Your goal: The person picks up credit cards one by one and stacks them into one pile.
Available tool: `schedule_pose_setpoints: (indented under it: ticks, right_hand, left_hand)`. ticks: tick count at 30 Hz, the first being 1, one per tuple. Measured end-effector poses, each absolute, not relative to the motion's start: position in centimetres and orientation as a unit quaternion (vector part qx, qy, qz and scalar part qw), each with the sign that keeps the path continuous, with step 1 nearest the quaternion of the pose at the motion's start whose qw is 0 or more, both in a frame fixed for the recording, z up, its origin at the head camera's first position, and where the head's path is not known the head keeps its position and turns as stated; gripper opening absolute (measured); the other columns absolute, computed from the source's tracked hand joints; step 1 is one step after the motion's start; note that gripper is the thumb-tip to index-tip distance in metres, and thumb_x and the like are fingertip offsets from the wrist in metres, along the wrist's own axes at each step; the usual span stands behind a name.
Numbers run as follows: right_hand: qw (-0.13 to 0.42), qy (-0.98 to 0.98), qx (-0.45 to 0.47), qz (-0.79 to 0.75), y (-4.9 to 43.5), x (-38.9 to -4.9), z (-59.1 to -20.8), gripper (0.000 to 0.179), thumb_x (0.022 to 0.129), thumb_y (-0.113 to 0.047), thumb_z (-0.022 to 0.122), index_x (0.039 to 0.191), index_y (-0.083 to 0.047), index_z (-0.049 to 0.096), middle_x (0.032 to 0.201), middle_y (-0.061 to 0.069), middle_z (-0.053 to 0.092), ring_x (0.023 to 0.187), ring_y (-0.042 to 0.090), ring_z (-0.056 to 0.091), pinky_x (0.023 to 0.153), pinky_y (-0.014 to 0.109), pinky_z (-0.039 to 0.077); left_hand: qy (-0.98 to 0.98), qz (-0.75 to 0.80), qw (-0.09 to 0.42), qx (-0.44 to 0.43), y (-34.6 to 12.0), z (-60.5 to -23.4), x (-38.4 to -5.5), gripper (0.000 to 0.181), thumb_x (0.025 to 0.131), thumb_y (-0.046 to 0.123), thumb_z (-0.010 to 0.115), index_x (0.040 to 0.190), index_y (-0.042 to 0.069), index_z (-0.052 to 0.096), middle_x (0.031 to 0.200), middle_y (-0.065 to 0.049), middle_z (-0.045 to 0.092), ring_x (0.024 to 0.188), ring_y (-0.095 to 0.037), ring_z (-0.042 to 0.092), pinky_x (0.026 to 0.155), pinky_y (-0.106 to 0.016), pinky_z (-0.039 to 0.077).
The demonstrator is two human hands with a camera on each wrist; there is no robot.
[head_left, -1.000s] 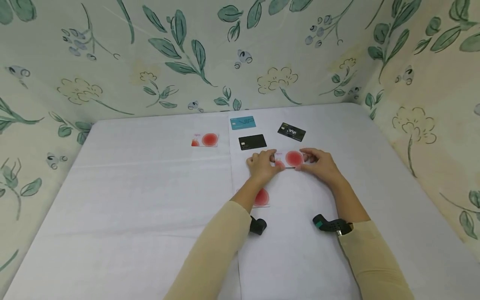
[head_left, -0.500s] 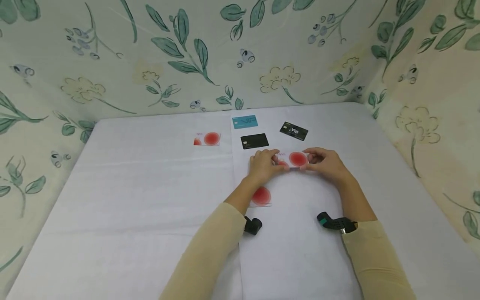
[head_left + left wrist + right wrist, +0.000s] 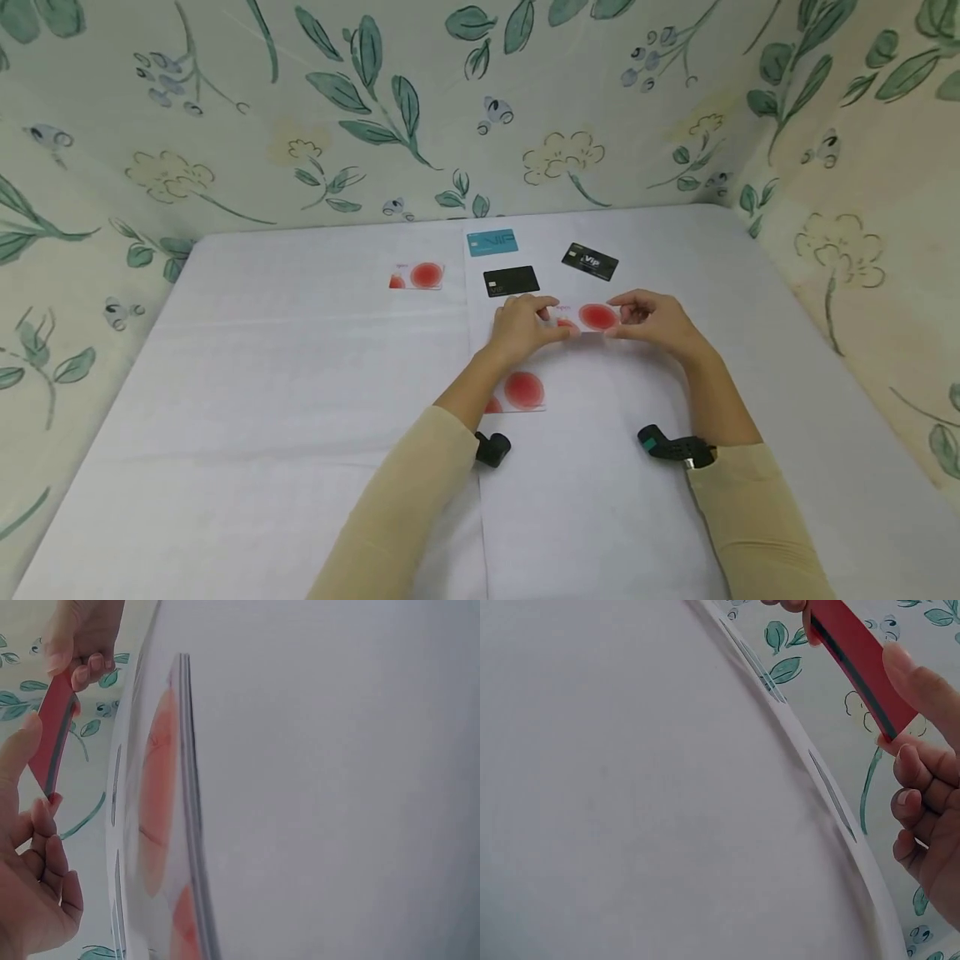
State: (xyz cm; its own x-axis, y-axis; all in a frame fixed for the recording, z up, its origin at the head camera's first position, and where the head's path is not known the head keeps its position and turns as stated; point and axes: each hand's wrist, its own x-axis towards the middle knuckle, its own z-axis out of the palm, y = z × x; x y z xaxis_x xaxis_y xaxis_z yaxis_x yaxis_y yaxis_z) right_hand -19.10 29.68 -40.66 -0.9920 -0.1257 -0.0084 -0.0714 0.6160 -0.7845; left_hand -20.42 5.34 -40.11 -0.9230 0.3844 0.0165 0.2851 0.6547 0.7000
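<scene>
I see the red-circled card (image 3: 598, 317) between the hands, lifted off the white table (image 3: 300, 375) — left hand (image 3: 519, 323) pinching its left end, right hand (image 3: 660, 321) its right, thumbs on the near edge. Black card (image 3: 512, 282) just beyond the left hand; patterned card (image 3: 590, 261) and teal card (image 3: 492, 242) farther back. Red-and-white stack (image 3: 524, 391) beside the left forearm.

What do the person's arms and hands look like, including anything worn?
The sleeves are long, plain and beige. The left hand and right hand are ungloved. The left-wrist device is black; the right-wrist device, also black, has a small green patch.
</scene>
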Motion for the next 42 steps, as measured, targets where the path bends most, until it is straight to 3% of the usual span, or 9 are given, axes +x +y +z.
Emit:
schedule_pose_setpoints:
  ticks: [5, 13, 31, 38, 42]
  right_hand:
    - [0.032, 0.894, -0.077, -0.440, 29.3, -19.1, -40.2, 0.049, 0.072, -0.019, 0.083, 0.114, 0.000, 0.063, 0.085, 0.012, 0.051, 0.075, 0.016, 0.044, 0.059, 0.021, 0.039]
    - [0.015, 0.902, -0.120, -0.414, 27.5, -18.2, -38.4, 0.045, 0.074, -0.022, 0.081, 0.109, -0.002, 0.062, 0.084, 0.010, 0.046, 0.082, 0.020, 0.041, 0.061, 0.024, 0.038]
    - [0.004, 0.899, -0.195, -0.391, 24.2, -16.1, -35.7, 0.049, 0.066, -0.019, 0.087, 0.104, -0.004, 0.060, 0.082, 0.008, 0.048, 0.082, 0.020, 0.044, 0.067, 0.030, 0.044]
    - [0.007, 0.891, -0.234, -0.389, 22.9, -15.3, -35.2, 0.051, 0.065, -0.020, 0.088, 0.104, -0.004, 0.059, 0.083, 0.010, 0.049, 0.082, 0.019, 0.045, 0.070, 0.037, 0.046]
    - [0.013, 0.893, -0.238, -0.383, 22.5, -14.9, -35.2, 0.051, 0.064, -0.020, 0.088, 0.104, -0.004, 0.060, 0.084, 0.013, 0.050, 0.082, 0.019, 0.046, 0.069, 0.036, 0.046]
  left_hand:
    - [0.904, 0.379, 0.060, 0.189, 4.5, -39.4, -20.2, 0.058, 0.075, 0.047, 0.076, 0.123, 0.018, 0.064, 0.087, 0.005, 0.056, 0.090, -0.014, 0.046, 0.077, -0.030, 0.037]
    - [0.886, 0.416, 0.059, 0.197, 2.6, -38.1, -19.4, 0.060, 0.074, 0.048, 0.077, 0.122, 0.015, 0.064, 0.084, 0.002, 0.054, 0.083, -0.015, 0.047, 0.062, -0.025, 0.039]
    - [0.882, 0.407, 0.000, 0.237, -1.6, -36.5, -16.9, 0.053, 0.071, 0.040, 0.081, 0.117, 0.017, 0.066, 0.083, 0.002, 0.054, 0.090, -0.014, 0.047, 0.075, -0.032, 0.039]
    - [0.880, 0.395, -0.037, 0.260, -3.4, -36.5, -15.6, 0.051, 0.069, 0.037, 0.083, 0.112, 0.016, 0.067, 0.082, -0.005, 0.056, 0.089, -0.017, 0.048, 0.079, -0.034, 0.038]
    - [0.879, 0.386, -0.060, 0.274, -4.0, -36.7, -15.1, 0.051, 0.068, 0.036, 0.084, 0.111, 0.015, 0.067, 0.078, 0.000, 0.053, 0.087, -0.013, 0.045, 0.080, -0.034, 0.037]
